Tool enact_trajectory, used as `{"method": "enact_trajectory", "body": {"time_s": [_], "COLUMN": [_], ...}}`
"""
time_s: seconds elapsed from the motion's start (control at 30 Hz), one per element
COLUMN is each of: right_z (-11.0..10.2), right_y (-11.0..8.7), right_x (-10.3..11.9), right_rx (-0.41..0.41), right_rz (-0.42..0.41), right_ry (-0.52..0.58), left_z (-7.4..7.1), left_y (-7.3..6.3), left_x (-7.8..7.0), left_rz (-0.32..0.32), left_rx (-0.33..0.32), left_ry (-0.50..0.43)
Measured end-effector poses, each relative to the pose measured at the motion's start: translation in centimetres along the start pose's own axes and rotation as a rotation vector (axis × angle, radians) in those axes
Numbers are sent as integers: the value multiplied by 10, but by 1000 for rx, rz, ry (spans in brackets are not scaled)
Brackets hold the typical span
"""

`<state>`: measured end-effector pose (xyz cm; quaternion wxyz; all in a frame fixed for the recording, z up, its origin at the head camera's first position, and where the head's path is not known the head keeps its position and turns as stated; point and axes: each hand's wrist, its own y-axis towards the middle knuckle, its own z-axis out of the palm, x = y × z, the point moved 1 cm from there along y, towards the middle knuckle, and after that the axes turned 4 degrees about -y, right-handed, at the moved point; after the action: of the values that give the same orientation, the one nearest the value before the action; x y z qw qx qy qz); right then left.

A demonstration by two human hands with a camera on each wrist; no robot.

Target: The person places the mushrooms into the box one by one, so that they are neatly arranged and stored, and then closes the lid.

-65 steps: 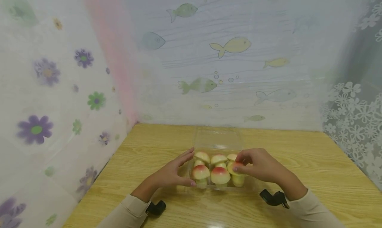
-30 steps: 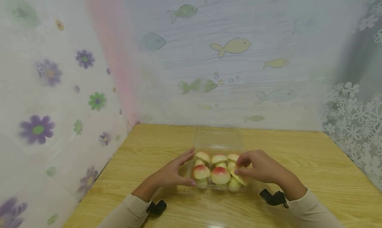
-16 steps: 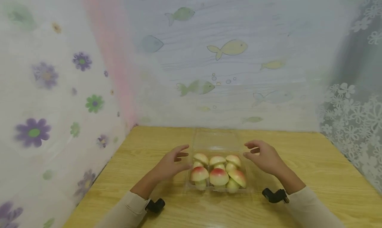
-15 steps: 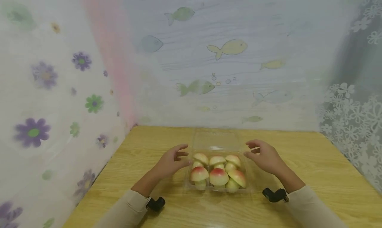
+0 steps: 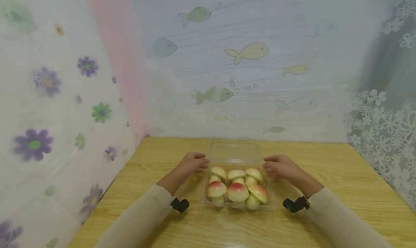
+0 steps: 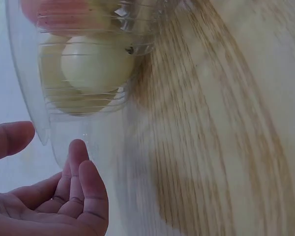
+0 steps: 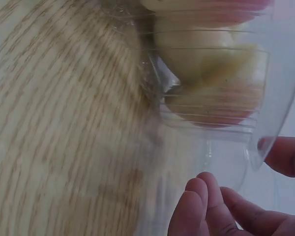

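Note:
A clear plastic clamshell box [image 5: 271, 190] sits on the table with its lid [image 5: 234, 152] folded back. Several pale yellow, red-topped toy mushrooms [image 5: 238, 192] fill it in two rows; the front right one leans sideways. My left hand [image 5: 194, 163] is beside the box's back left corner, thumb and fingers apart, holding nothing. In the left wrist view its thumb [image 6: 19, 139] comes right up to the rim. My right hand [image 5: 281, 167] is at the back right corner, with its thumb [image 7: 285, 156] at the rim and loosely bent fingers [image 7: 189, 211] beside the clear plastic.
The wood-grain table [image 5: 169, 150] extends around the box on every side. Behind it stands a fish-patterned wall covering [image 5: 214, 94], with a flowered one [image 5: 48, 139] at the left. A black wrist camera [image 5: 295, 204] sits below each hand.
The right hand let go of the front right mushroom, which now leans, and withdrew to the box's right. Both hands then moved to its back corners near the lid.

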<state>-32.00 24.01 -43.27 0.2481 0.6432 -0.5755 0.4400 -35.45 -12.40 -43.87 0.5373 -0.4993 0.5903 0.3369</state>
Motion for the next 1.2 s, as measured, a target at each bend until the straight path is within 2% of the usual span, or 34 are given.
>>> {"method": "enact_trajectory", "body": {"time_s": [0.23,0.57,0.83,0.97,1.2], "right_z": [4,4,4,3,-1], "right_y": [3,6,0,-1,-5], "right_x": [4,1,4,3,-2], "right_rx": [9,-16,-58,-108,-204], "right_rz": [10,5,-91,-141,-216], "right_ry": [-12,-5,-63,-119,-256], "left_z": [0,0,0,0,-1], "left_y": [4,5,3,2,-2], "left_x": [1,1,-2,-2,-2], "left_rz": [12,71,137,156,196], "left_rx": [4,-17,-96,-105,-104], "left_ry": [55,62,32,36,96]}}
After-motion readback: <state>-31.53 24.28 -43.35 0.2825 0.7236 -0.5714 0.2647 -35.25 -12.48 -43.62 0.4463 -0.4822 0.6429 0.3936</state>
